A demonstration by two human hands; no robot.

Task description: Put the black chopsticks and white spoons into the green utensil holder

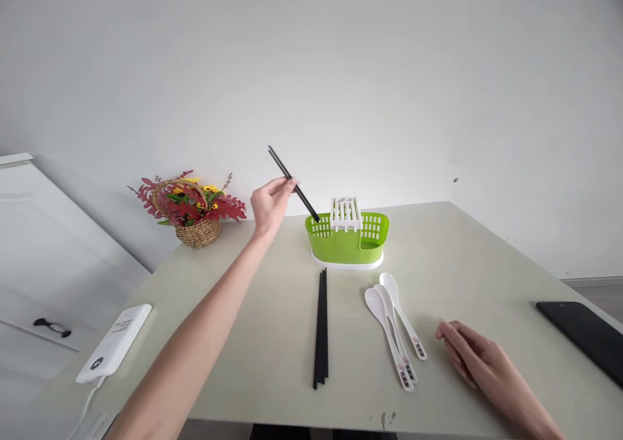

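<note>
Left hand [270, 201] — pinching black chopsticks [292, 182], tips at green caddy [347, 240] | right hand [479, 357] — loosely open on table [253, 336]

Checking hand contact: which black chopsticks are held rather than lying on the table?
The tilted pair in the left hand, tips at the green caddy; the others lie flat.

Left hand [269, 205], right hand [479, 355]: bare, no rings; forearms unsleeved, slender fingers [450, 336].

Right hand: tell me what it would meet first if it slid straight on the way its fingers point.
The right hand lies flat on the table, fingers pointing left. Going straight on, it would probably first meet the handles of the white spoons; the gap between looks free.
</note>
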